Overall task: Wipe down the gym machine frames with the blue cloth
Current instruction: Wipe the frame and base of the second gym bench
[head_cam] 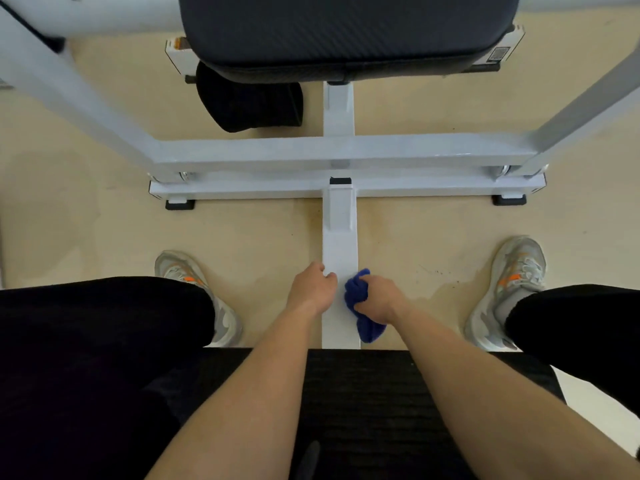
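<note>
The white bar (339, 244) of the frame runs straight away from the seated person. The right hand (379, 299) clenches the blue cloth (370, 329) in curled fingers. The cloth is bunched and lies lengthwise against the bar's right edge, while the left hand (313, 289) curls its fingers over the left edge.

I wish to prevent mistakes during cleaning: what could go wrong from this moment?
1. The right hand holds the blue cloth bunched up, half off the right edge of the white floor beam, so it may leave strips unwiped.
2. The left hand rests at the beam's left edge, close beside the cloth; a sideways stroke could knock it.
3. The crossbar farther ahead may be missed.
</note>
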Demonstrator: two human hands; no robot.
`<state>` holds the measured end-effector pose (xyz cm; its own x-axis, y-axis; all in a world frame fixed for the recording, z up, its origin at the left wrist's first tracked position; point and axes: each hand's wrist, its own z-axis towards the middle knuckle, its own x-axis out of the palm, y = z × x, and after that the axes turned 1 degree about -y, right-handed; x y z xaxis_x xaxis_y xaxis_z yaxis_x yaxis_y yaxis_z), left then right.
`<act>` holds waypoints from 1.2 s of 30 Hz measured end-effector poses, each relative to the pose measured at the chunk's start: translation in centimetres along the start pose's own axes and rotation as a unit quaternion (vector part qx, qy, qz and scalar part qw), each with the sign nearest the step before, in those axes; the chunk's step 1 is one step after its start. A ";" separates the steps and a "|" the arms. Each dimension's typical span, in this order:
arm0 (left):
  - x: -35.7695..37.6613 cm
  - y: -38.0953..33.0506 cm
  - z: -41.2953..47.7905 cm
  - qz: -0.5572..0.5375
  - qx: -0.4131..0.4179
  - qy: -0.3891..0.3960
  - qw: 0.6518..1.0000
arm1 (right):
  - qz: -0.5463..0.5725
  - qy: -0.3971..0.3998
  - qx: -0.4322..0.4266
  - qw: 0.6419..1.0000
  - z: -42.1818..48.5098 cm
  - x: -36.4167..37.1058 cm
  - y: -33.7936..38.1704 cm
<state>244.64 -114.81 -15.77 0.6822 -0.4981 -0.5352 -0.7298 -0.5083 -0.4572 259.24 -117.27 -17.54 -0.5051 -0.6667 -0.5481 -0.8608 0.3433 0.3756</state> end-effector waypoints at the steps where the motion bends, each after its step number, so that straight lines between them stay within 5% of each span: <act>1: -0.2 -0.3 -1.0 0.012 0.010 0.004 1.000 | 0.012 -0.006 -0.015 1.000 -0.8 -1.2 0.4; 16: -11.0 -8.1 -13.2 0.057 0.130 -0.111 0.984 | 0.057 -0.147 -0.083 0.984 -16.8 -15.2 4.6; 36: -17.5 -20.7 -23.4 0.305 0.345 -0.163 0.873 | -0.024 -0.331 -0.106 0.937 -29.8 -25.6 4.5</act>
<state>248.81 -112.05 19.69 0.1908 -0.2456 -0.9504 -0.8823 0.3815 -0.2757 270.14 -118.35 20.43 -0.4538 -0.0982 -0.8857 -0.8876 0.1376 0.4395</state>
